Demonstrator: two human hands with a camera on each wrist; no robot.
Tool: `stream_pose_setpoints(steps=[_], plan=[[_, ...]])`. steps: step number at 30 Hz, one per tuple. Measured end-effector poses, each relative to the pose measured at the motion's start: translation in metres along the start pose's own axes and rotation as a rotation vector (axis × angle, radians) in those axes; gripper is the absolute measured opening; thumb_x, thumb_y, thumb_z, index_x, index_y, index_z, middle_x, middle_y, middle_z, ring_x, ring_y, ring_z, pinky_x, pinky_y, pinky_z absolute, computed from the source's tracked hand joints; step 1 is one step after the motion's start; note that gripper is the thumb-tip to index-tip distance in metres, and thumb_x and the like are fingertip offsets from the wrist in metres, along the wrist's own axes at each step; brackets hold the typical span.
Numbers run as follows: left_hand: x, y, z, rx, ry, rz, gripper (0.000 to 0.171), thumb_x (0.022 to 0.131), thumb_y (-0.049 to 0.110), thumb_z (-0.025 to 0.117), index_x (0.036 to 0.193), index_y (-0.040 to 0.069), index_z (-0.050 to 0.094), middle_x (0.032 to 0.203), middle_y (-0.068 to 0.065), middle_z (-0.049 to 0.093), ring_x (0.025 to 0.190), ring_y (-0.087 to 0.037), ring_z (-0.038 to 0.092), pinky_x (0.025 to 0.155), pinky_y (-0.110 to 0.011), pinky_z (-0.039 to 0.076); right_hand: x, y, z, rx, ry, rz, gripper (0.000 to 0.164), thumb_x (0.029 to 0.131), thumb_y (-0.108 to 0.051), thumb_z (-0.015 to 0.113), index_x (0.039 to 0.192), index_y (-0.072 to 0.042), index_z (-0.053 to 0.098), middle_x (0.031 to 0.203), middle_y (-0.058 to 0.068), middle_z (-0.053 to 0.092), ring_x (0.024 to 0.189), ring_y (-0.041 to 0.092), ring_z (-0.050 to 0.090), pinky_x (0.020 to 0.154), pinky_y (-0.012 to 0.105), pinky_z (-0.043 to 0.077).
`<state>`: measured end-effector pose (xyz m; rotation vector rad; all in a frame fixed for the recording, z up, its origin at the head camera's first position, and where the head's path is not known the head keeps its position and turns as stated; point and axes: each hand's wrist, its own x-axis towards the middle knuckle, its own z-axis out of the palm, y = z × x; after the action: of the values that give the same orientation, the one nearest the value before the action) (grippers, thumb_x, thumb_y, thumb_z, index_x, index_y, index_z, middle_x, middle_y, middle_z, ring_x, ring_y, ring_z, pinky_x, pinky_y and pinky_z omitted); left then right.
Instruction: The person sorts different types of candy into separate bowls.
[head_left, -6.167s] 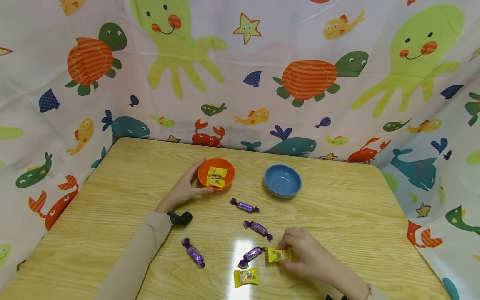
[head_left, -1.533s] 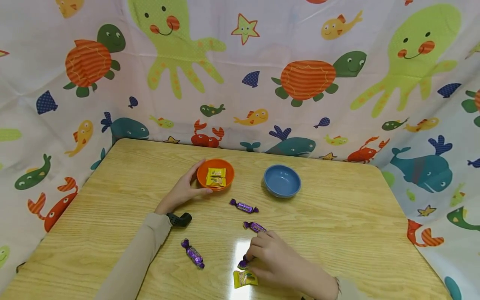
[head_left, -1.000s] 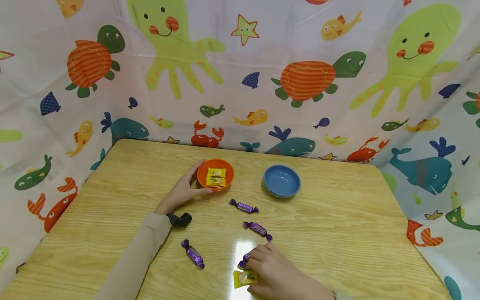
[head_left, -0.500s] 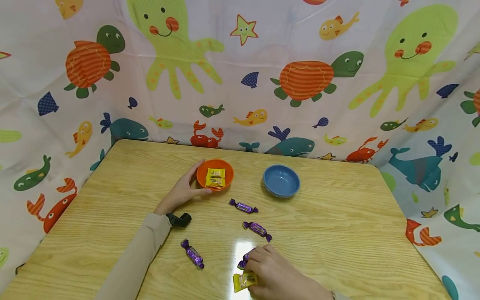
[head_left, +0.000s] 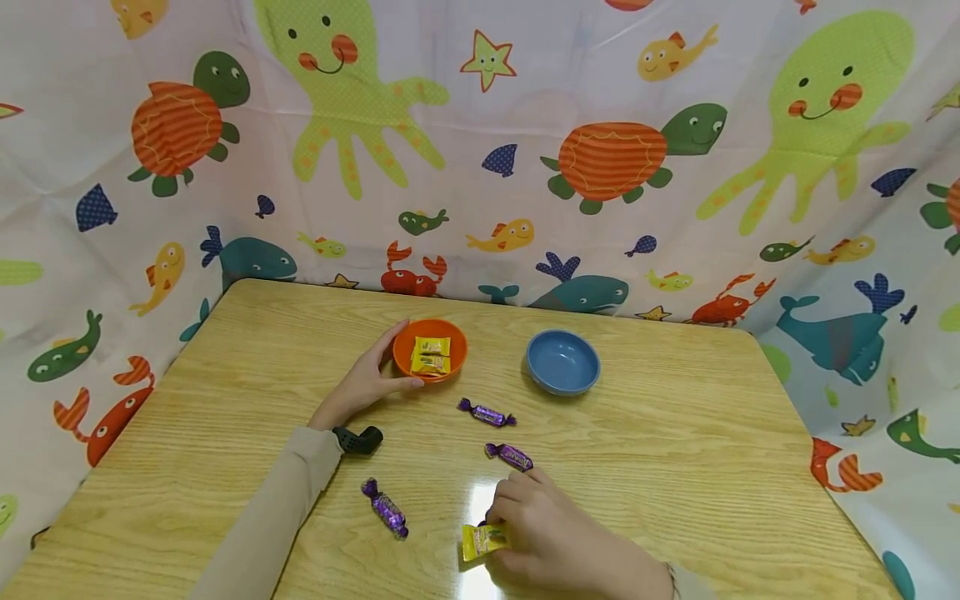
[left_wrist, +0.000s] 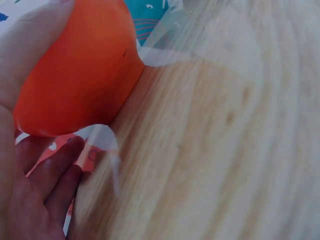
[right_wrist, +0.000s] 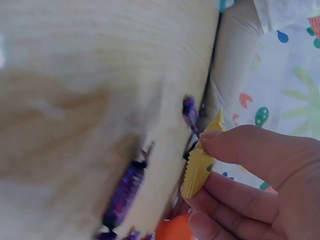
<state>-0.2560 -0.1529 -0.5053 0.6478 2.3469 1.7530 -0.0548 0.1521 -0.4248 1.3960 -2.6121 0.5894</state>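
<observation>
My left hand (head_left: pixel 367 379) holds the orange bowl (head_left: pixel 459 343) from its left side, thumb along the near wall; the left wrist view shows fingers behind the bowl (left_wrist: pixel 85 75). Inside lie yellow-wrapped candies (head_left: pixel 431 364). My right hand (head_left: pixel 558 537) pinches a yellow-wrapped candy (head_left: pixel 480 542) between thumb and fingers, as the right wrist view shows, slightly off the tabletop. Under that hand a purple twist-wrapped candy is mostly hidden. Just beyond its knuckles lies another purple candy (head_left: pixel 508 455), partly covered.
A blue bowl (head_left: pixel 564 362) stands right of the orange one. One purple candy (head_left: pixel 487 412) lies below the bowls and another (head_left: pixel 386 508) near my left forearm. A printed sea-animal curtain (head_left: pixel 465 175) hangs behind the wooden table (head_left: pixel 675 433).
My right hand has taken hold of the yellow candy on the table and raised it slightly. Another yellow candy seen earlier near the right hand is gone from the table. The left hand stays put.
</observation>
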Motion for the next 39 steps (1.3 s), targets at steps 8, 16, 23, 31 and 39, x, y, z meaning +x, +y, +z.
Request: stream_pose_setpoints(steps=[8,16,23,31,39], plan=[[0.000,-0.001,-0.001,0.002,0.008,-0.001,0.102,0.081,0.031,0.084,0.160,0.020,0.019,0.164,0.004,0.019,0.149,-0.022,0.018,0.121,-0.048,0.011,0.019,0.011,-0.014,0.000,0.017,0.005,0.025,0.072,-0.022,0.087,0.086,-0.016,0.066,0.083,-0.011,0.055,0.079,0.003,0.047,0.075,0.025,0.040],[0.000,0.001,0.000,0.008,0.007,0.008,0.102,0.082,0.031,0.083,0.160,0.019,0.019,0.164,0.004,0.019,0.149,-0.021,0.018,0.121,-0.047,0.012,0.046,0.026,-0.030,0.053,-0.004,0.072,0.020,0.076,-0.018,0.085,0.088,-0.013,0.070,0.088,-0.006,0.062,0.082,0.008,0.053,0.076,0.030,0.041],[0.000,0.003,0.000,0.007,0.004,-0.002,0.103,0.082,0.030,0.083,0.160,0.020,0.018,0.164,0.003,0.018,0.149,-0.020,0.018,0.121,-0.046,0.012,0.073,0.039,-0.037,0.041,0.032,0.072,0.019,0.078,-0.018,0.085,0.089,-0.011,0.071,0.087,-0.004,0.063,0.082,0.011,0.052,0.075,0.032,0.038],[0.000,0.003,0.000,-0.006,0.002,-0.001,0.102,0.082,0.030,0.083,0.160,0.020,0.018,0.163,0.004,0.020,0.149,-0.020,0.019,0.121,-0.049,0.011,0.107,0.055,-0.042,0.026,0.017,0.131,0.019,0.080,-0.019,0.084,0.092,-0.010,0.072,0.090,-0.001,0.067,0.085,0.016,0.058,0.077,0.035,0.042],[0.001,0.002,-0.001,-0.017,-0.020,0.027,0.098,0.087,0.015,0.079,0.160,0.016,0.015,0.165,-0.003,0.016,0.149,-0.026,0.019,0.120,-0.050,0.013,0.143,0.078,-0.032,0.095,0.008,0.207,0.018,0.082,-0.016,0.081,0.095,-0.006,0.074,0.089,0.003,0.067,0.082,0.019,0.061,0.074,0.032,0.047]])
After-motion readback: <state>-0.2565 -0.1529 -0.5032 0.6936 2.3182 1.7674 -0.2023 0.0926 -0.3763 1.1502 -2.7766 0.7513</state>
